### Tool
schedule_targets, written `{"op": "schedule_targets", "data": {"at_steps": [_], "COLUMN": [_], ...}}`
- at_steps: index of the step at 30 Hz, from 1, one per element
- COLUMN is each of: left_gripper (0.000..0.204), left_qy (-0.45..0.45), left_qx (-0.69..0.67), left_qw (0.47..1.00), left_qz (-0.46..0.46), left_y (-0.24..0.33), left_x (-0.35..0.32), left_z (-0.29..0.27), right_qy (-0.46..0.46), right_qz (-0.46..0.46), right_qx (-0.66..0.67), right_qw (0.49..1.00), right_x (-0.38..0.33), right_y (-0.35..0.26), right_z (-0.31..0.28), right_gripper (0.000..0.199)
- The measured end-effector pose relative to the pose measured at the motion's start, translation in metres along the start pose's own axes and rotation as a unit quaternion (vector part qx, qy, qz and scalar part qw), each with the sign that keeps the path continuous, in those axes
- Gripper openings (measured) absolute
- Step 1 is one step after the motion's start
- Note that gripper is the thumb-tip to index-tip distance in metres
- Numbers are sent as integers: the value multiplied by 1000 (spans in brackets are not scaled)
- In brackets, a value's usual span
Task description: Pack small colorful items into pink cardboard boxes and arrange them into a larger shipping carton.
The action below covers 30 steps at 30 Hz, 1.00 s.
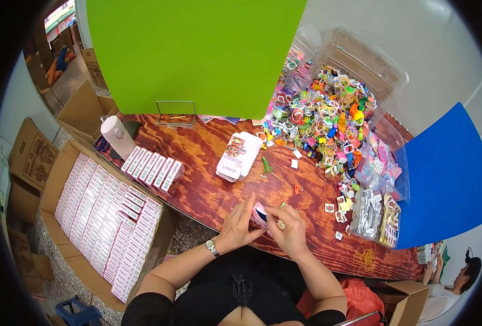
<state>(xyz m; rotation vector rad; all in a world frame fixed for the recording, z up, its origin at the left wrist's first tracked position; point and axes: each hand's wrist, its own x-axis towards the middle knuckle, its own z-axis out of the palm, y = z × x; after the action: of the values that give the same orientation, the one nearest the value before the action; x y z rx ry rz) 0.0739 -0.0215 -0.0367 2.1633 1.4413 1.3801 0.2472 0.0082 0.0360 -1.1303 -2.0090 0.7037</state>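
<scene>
Close to the table's front edge, my left hand (241, 224) is closed round a small pink printed box (259, 217), whose dark opening faces up. The fingers of my right hand (288, 227) are bent together at the box's right side. Something small and greenish shows by these fingers, too little to name. Beyond my hands lies a stack of flat white printed cartons (234, 163), with a small green plastic piece (267, 164) to its right. A small orange piece (298, 189) rests on the table nearer my right hand.
A heap of colourful trinkets (328, 119) covers the back right. Bins of silvery packets (367, 214), yellow rubber bands (364, 258) and a blue board (447, 179) are right. Left: upright boxes (154, 169), a tumbler (117, 137), a filled carton (78, 261). Another person (461, 277) sits far right.
</scene>
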Motion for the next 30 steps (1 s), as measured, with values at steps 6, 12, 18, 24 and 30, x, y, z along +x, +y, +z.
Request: {"op": "schedule_targets", "data": {"at_steps": [6,12,18,24,30], "left_gripper": [112,108,104,102,102], "left_qy": [-7,25,1,1,5], "left_qx": [-13,22,17,-11,-5], "left_qw": [1000,999,998,997,997], "left_qz": [-25,-42,-64,-71,-79], "left_y": [-1,4,8,5,2], "left_x": [-5,-2,-4,-5,-6], "left_z": [3,3,-2,-4,1], "right_qy": [18,58,82,9,-7], "right_qz": [-127,-163,-158,-157,-187], "right_qx": [-73,-67,-63,-56,-50], "right_qw": [989,983,982,986,981], "right_x": [-3,-10,-16,-3,-9], "right_y": [-1,3,11,14,26], "right_z": [5,14,17,5,36], "right_gripper": [27,31,30,43,53]}}
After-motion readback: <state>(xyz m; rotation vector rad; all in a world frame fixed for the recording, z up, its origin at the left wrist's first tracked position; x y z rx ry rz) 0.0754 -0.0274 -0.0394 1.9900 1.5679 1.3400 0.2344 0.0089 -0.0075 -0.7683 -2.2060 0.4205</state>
